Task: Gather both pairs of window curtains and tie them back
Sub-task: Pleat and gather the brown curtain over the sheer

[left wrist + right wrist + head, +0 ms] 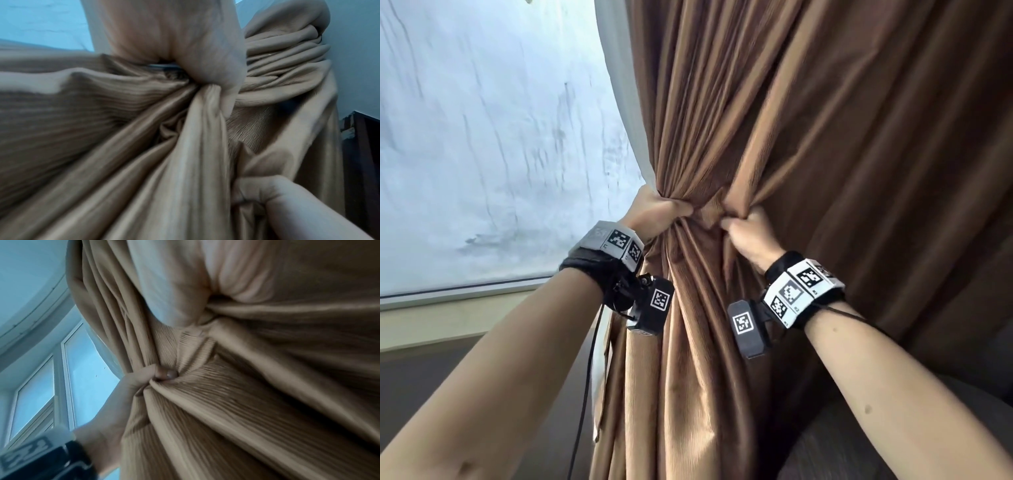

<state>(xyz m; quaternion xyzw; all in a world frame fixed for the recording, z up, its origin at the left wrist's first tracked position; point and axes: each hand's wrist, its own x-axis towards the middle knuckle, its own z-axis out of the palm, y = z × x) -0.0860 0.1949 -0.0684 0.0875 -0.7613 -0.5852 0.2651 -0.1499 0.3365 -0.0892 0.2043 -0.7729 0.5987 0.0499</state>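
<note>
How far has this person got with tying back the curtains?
Done: the brown curtain is bunched into a narrow waist beside the window. In hand: the left hand and the right hand each hold fabric at that waist, apparently cinching a knot. Left: finishing this tie. No other curtains are in view, so their state cannot be told.

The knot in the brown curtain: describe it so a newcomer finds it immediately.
Start at the pale window; the brown curtain hangs just right of it. Where its folds pinch inward, the knot sits between the left hand and right hand, the one bunched lump among long, straight pleats.
</note>
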